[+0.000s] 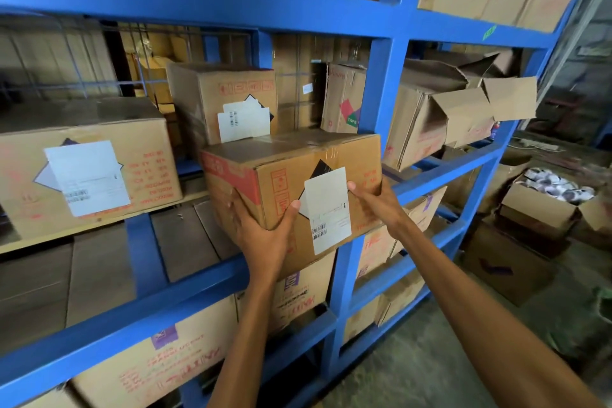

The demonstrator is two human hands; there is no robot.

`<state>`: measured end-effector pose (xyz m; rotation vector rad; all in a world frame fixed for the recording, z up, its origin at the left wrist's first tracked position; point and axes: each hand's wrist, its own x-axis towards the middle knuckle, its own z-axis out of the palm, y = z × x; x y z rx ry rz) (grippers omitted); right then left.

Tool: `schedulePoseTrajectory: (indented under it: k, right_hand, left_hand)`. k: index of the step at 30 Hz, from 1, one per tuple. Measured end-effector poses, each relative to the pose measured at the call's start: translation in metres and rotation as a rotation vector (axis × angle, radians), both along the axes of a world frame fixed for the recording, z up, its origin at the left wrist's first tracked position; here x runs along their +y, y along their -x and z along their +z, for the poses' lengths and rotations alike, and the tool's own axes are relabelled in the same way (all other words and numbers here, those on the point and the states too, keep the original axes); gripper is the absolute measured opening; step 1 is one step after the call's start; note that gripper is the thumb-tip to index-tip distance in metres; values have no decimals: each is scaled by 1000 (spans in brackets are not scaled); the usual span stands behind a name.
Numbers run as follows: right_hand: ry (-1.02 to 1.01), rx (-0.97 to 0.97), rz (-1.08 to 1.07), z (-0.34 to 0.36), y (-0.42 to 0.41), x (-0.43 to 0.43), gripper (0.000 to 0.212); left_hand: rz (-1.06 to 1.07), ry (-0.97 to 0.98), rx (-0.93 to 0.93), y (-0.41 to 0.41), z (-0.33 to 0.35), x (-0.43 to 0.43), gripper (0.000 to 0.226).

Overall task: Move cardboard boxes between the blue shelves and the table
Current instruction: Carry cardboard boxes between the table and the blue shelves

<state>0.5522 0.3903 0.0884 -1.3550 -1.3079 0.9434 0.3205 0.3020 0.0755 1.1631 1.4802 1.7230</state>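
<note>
Both hands clamp the cardboard box (291, 189) — left hand (261, 235) cupped under its near bottom corner, right hand (376, 205) pressed on the right end. It's at the front edge of the blue shelf (377, 93), tilted, long axis running left to right. Left hand's nearer and carries the weight — table's out of sight

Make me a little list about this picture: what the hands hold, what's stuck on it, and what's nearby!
held thing: cardboard box, at the front of the blue shelf
left hand: under the box's bottom corner
right hand: on the box's front, right side
stuck on it: white label with a barcode
behind it: smaller box
to the left: big box with a label
</note>
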Motion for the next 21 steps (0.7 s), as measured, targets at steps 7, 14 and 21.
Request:
schedulePoseTrajectory:
  k: [7, 14, 21]
  right_hand:
    - [-44, -11, 21, -8, -4, -40, 83]
    - [-154, 76, -36, -27, 3, -123, 74]
    - [-199, 189, -147, -59, 29, -184, 75]
  left_hand:
    - [-48, -11, -51, 14, -6, -24, 90]
    - [-41, -12, -44, 29, -10, -85, 100]
    - [-75, -105, 127, 59, 25, -132, 105]
